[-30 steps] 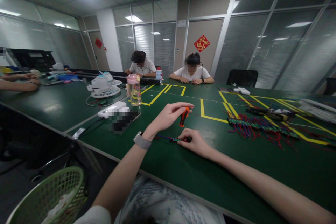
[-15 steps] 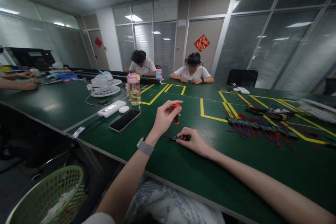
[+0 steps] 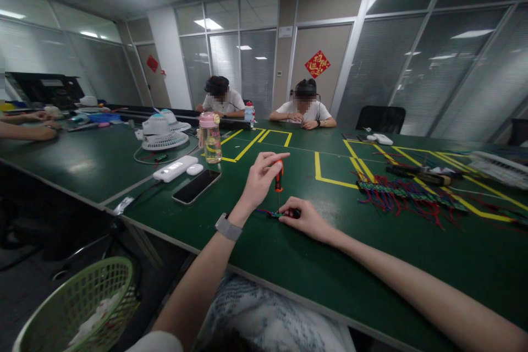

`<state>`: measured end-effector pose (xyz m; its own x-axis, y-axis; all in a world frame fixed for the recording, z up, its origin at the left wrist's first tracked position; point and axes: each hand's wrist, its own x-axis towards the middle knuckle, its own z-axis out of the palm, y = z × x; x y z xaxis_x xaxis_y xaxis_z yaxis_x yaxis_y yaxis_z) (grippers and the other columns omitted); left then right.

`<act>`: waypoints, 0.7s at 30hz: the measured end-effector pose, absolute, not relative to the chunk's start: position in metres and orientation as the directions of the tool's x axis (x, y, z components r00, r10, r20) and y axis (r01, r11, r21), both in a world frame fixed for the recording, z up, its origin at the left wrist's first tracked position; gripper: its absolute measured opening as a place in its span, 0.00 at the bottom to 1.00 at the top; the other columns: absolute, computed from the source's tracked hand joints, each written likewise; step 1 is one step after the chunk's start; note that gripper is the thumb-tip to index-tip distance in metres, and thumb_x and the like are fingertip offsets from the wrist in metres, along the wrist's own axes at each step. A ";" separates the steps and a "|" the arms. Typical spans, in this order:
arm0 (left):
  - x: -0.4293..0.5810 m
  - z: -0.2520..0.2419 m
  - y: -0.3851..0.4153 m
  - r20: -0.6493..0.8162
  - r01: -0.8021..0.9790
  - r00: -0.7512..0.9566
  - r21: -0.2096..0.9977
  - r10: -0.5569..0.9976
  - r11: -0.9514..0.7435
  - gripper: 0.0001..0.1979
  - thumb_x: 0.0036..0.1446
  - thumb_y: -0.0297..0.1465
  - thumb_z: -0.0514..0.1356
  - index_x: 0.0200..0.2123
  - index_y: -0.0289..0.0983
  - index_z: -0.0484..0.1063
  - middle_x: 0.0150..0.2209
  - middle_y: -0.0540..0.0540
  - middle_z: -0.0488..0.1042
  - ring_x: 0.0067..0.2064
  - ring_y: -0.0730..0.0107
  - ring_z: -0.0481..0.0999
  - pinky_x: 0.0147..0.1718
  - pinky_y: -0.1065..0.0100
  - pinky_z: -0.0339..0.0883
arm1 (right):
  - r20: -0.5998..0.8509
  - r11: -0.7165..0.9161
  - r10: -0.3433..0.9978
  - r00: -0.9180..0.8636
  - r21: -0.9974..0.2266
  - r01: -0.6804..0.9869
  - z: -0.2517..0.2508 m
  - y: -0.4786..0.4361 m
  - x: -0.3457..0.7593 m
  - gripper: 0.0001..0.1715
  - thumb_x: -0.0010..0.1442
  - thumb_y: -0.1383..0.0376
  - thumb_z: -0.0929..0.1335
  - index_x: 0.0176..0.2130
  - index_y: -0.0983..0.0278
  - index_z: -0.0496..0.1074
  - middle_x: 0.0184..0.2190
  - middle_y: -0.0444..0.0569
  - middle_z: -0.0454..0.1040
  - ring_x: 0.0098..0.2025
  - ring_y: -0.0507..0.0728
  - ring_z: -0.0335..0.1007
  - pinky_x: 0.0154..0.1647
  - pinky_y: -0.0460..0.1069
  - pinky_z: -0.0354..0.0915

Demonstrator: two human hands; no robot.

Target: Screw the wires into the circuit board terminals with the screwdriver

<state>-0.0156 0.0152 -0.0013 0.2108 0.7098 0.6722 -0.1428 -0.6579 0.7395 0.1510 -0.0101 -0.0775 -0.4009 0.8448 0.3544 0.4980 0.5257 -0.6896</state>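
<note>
Holding the screwdriver upright, as the left hand does with thumb and fingers clamped on its handle, should help the tip sit square. Below it, the small circuit board lies on the green surface, in from the near edge, its right end pinched by the right hand. Light, even downward pressure seems best (whether the tip is seated is too small to tell), with the pinching fingertips clear of it.

Pink-lidded bottle on the green bench, white fans left of the bottle, dark-screened phone in front of it, white power strip at its front left
</note>
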 end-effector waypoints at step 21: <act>-0.012 -0.002 0.013 0.688 -0.100 0.233 0.720 0.688 -0.686 0.13 0.58 0.35 0.58 0.45 0.40 0.75 0.45 0.44 0.69 0.41 0.71 0.72 0.37 0.71 0.70 | 0.362 0.531 0.841 -0.403 -0.695 0.485 -0.079 -0.010 0.151 0.06 0.53 0.67 0.70 0.34 0.66 0.76 0.28 0.46 0.69 0.29 0.52 0.65 0.31 0.47 0.62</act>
<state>-0.0124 0.0131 -0.0024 0.2331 0.6877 0.6876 -0.1000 -0.6864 0.7203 0.1514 -0.0097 -0.0794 -0.4025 0.8407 0.3621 0.4849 0.5314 -0.6947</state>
